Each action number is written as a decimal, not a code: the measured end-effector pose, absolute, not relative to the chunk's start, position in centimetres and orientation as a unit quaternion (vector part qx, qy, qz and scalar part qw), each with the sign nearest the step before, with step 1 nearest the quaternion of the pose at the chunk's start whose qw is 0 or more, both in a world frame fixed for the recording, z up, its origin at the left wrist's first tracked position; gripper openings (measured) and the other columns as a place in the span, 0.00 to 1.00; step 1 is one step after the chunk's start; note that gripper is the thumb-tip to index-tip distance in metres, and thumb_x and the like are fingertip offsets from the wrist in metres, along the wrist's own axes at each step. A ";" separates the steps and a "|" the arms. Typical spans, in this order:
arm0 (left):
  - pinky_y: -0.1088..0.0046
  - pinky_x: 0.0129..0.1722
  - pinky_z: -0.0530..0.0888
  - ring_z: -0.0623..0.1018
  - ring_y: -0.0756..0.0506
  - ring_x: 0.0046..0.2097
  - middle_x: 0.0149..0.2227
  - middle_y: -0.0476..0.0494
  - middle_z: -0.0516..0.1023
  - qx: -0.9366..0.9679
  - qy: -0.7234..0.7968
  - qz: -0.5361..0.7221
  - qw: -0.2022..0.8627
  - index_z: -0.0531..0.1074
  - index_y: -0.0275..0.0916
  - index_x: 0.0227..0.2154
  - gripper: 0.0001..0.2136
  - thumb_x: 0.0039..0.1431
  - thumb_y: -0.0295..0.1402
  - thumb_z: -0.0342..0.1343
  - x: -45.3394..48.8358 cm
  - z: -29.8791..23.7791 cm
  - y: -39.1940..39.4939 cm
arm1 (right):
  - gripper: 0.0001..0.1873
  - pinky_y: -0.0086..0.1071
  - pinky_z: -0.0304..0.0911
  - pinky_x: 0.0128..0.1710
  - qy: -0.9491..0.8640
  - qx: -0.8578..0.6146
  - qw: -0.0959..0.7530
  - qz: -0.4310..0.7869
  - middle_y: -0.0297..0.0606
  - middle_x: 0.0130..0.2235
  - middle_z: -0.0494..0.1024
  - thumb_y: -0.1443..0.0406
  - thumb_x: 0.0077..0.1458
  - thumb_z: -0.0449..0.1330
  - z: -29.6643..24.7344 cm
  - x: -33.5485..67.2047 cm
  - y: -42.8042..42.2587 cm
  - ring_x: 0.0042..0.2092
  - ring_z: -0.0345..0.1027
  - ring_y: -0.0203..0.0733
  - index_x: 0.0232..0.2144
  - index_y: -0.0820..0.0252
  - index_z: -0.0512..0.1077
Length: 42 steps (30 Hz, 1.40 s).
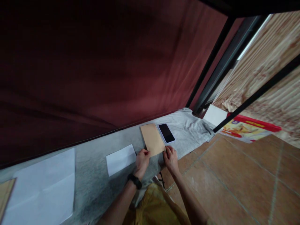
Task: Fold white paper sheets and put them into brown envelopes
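A brown paper envelope (152,139) lies on the grey cloth-covered surface in front of me. My left hand (142,160) pinches its near left corner between thumb and fingers; a dark band is on that wrist. At the near right corner, my right hand (171,158) has its fingertips closed on the paper edge. Just beyond the right hand, a phone (166,133) with a dark screen and a pale rim lies beside the envelope. Left of my left hand is a small folded white paper (121,159), flat on the cloth and apart from the hand.
A large creased white sheet (44,187) lies at the left, with a brown flat piece (6,197) at its edge. Dark red fabric (105,78) hangs behind the grey cloth (91,165). Black metal bars (257,97) and a printed carton (246,128) stand at the right, above floor tiles (234,175).
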<state>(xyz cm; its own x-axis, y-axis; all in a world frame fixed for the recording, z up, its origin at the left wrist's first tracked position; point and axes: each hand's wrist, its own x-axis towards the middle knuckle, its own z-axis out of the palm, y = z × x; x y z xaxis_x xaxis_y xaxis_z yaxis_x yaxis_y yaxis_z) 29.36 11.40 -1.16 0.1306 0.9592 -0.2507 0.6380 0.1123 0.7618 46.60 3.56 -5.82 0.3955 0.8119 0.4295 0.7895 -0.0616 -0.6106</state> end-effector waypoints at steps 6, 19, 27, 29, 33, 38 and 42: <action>0.72 0.35 0.70 0.81 0.44 0.38 0.34 0.41 0.83 0.637 0.631 0.179 0.406 0.77 0.37 0.36 0.07 0.62 0.33 0.55 29.3 -0.9 11.5 | 0.18 0.49 0.66 0.54 -0.555 -0.729 0.400 0.024 0.48 0.52 0.74 0.64 0.67 0.51 -5.6 46.7 3.4 0.54 0.66 0.52 0.55 0.59 0.73; 0.78 0.24 0.68 0.77 0.49 0.24 0.23 0.46 0.78 0.585 0.651 0.165 0.455 0.76 0.35 0.31 0.04 0.58 0.29 0.57 29.8 -1.3 12.9 | 0.18 0.46 0.65 0.55 -0.530 -0.745 0.402 0.050 0.47 0.52 0.75 0.65 0.66 0.51 -4.7 46.5 3.8 0.54 0.66 0.51 0.52 0.58 0.76; 0.79 0.24 0.70 0.77 0.50 0.25 0.23 0.48 0.77 0.560 0.656 0.177 0.474 0.76 0.35 0.34 0.04 0.55 0.27 0.59 31.0 -1.8 12.6 | 0.19 0.45 0.63 0.57 -0.508 -0.745 0.426 0.070 0.48 0.51 0.75 0.65 0.64 0.50 -4.8 47.2 4.3 0.54 0.66 0.50 0.50 0.60 0.76; 0.79 0.24 0.70 0.77 0.50 0.24 0.22 0.48 0.77 0.553 0.656 0.177 0.482 0.77 0.34 0.35 0.06 0.55 0.27 0.59 31.1 -1.8 12.5 | 0.19 0.46 0.63 0.56 -0.508 -0.747 0.424 0.070 0.49 0.50 0.75 0.64 0.65 0.49 -5.1 47.3 4.4 0.54 0.65 0.51 0.50 0.62 0.76; 0.78 0.24 0.70 0.76 0.50 0.23 0.20 0.49 0.75 0.541 0.657 0.176 0.494 0.78 0.33 0.34 0.05 0.54 0.26 0.59 31.3 -1.8 12.4 | 0.21 0.48 0.63 0.56 -0.505 -0.755 0.413 0.061 0.52 0.50 0.74 0.62 0.65 0.49 -5.6 47.4 4.5 0.53 0.65 0.53 0.50 0.65 0.76; 0.76 0.27 0.71 0.77 0.48 0.24 0.19 0.50 0.75 0.542 0.661 0.175 0.489 0.79 0.36 0.32 0.06 0.50 0.26 0.62 31.4 -1.9 12.2 | 0.21 0.50 0.62 0.56 -0.518 -0.756 0.399 0.039 0.52 0.53 0.72 0.62 0.62 0.51 -6.0 47.4 4.5 0.54 0.65 0.54 0.52 0.62 0.74; 0.76 0.27 0.71 0.79 0.47 0.26 0.20 0.49 0.76 0.552 0.657 0.174 0.483 0.79 0.36 0.34 0.08 0.48 0.24 0.62 31.4 -2.0 12.2 | 0.22 0.51 0.62 0.57 -0.527 -0.755 0.388 0.030 0.54 0.55 0.71 0.63 0.63 0.51 -6.0 47.3 4.3 0.55 0.64 0.55 0.55 0.63 0.72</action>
<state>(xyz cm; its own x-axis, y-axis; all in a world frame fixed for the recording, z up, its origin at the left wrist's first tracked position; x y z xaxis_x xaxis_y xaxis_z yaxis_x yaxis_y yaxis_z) 31.43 12.17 -2.02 0.0757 0.8935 -0.4426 0.5573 0.3301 0.7619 47.27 4.26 -6.01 0.4430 0.8190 0.3646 0.7731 -0.1432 -0.6179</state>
